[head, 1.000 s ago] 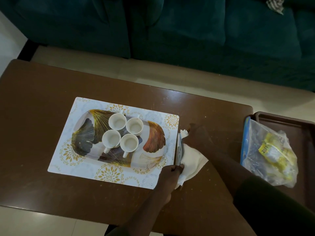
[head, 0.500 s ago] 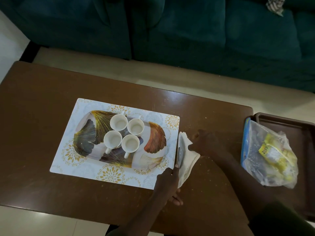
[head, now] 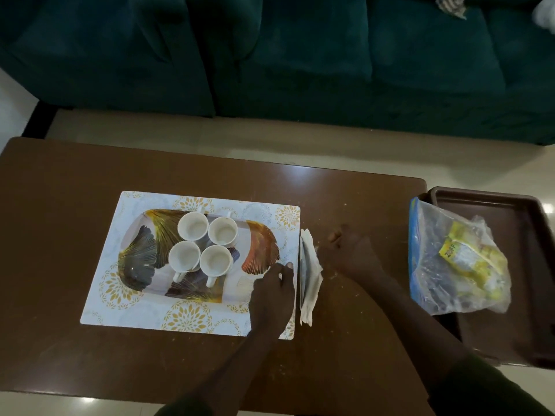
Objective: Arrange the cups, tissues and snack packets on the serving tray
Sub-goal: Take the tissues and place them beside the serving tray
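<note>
Both hands released tissues beside tray.

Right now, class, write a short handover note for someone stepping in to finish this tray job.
Left hand: rests empty at the serving tray's right end.
Right hand: loosely closed on the table, holding nothing visible.
Done: four cups stand on the tray.
Left: the tissues lie beside the mat; the snack packets are in a plastic bag on the brown tray.
</note>
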Tool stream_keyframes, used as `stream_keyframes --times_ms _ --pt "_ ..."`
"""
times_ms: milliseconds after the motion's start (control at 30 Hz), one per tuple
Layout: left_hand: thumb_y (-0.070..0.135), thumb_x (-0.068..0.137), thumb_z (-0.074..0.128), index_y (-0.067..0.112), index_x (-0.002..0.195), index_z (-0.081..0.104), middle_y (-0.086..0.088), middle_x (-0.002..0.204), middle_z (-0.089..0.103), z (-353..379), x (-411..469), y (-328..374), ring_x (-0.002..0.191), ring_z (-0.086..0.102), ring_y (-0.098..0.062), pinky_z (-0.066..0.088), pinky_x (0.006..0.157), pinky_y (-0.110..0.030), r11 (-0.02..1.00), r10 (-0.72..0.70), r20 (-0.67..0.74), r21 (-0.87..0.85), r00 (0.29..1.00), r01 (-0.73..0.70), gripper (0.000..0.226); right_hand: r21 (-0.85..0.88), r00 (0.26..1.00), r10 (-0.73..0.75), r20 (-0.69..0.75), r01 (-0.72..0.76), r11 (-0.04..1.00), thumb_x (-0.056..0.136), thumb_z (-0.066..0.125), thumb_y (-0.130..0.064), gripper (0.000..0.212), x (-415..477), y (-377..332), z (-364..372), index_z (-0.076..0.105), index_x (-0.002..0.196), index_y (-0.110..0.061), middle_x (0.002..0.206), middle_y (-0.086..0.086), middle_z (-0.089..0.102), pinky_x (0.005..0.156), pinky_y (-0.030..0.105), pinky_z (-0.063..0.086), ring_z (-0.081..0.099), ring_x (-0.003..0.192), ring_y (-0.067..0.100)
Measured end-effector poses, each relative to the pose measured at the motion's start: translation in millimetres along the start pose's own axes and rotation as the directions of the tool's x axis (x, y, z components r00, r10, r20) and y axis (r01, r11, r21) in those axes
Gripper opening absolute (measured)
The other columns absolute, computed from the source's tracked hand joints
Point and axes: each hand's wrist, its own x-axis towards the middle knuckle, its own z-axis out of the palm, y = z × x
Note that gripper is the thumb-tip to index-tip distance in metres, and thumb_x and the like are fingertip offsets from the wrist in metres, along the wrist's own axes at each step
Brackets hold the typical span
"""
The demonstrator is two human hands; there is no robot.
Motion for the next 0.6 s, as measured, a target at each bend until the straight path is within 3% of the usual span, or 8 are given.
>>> stream_keyframes --times_ms 133,233,300,367,467,600 --pt "0.029 0.101 0.046 0.009 0.099 0.064 -0.016 0.079 0.07 1.5 21.7 26.0 0.076 0.068 -0.031 0.054 0.07 -0.039 0.985 0.142 -0.092 -0.081 0.985 -0.15 0.027 -0.121 0.987 -0.014 -0.162 -0.006 0.993 0.079 0.061 -0.036 0.022 -1.7 11.9 -36.1 0.055 0.092 -0.02 0.089 0.003 0.066 0.07 0.035 0.053 0.063 0.079 0.024" --pt "0.023 0.101 0.048 0.011 0.107 0.064 -0.014 0.08 0.072 10.5 36.0 48.5 0.07 0.066 -0.029 0.054 0.066 -0.041 0.972 0.225 -0.148 -0.032 0.963 -0.232 0.021 -0.141 0.976 -0.044 -0.214 0.014 0.99 0.08 0.054 -0.027 0.014 -3.1 26.2 -56.8 0.057 0.091 -0.017 0.092 0.009 0.068 0.075 0.035 0.052 0.064 0.087 0.033" --pt "0.02 0.1 0.049 0.01 0.109 0.065 -0.012 0.085 0.074 22.5 39.7 66.7 0.07 0.066 -0.025 0.05 0.062 -0.034 0.953 0.296 -0.187 -0.009 0.937 -0.303 0.02 -0.101 0.971 -0.043 -0.236 0.019 0.995 0.08 0.052 -0.022 0.007 -5.1 39.3 -70.4 0.056 0.086 -0.019 0.092 0.007 0.067 0.075 0.035 0.05 0.063 0.088 0.031" --pt "0.018 0.098 0.051 0.01 0.11 0.066 -0.008 0.099 0.073 36.0 38.8 86.0 0.084 0.066 -0.021 0.047 0.071 -0.028 0.928 0.362 -0.213 -0.008 0.908 -0.372 0.021 -0.085 0.96 -0.048 -0.275 0.025 0.996 0.08 0.05 -0.021 0.005 -7.5 54.9 -83.7 0.055 0.081 -0.022 0.089 0.003 0.064 0.071 0.034 0.049 0.062 0.085 0.029" --pt "0.013 0.096 0.052 0.009 0.111 0.064 -0.008 0.109 0.067 63.3 31.5 115.9 0.101 0.061 -0.019 0.045 0.084 -0.027 0.884 0.462 -0.175 0.008 0.869 -0.468 0.019 -0.104 0.939 -0.04 -0.34 0.005 0.995 0.084 0.054 -0.026 0.019 -13.1 89.1 -109.0 0.063 0.1 -0.02 0.104 0.002 0.064 0.075 0.035 0.05 0.062 0.096 0.024" --pt "0.012 0.094 0.053 0.011 0.112 0.062 -0.006 0.115 0.062 102.1 22.3 140.4 0.105 0.058 -0.017 0.048 0.089 -0.03 0.828 0.561 -0.107 0.053 0.821 -0.559 0.02 -0.049 0.905 0.026 -0.425 -0.052 0.997 0.084 0.058 -0.031 0.023 -20.0 139.4 -142.3 0.063 0.105 -0.023 0.11 -0.002 0.064 0.083 0.036 0.05 0.06 0.104 0.019"
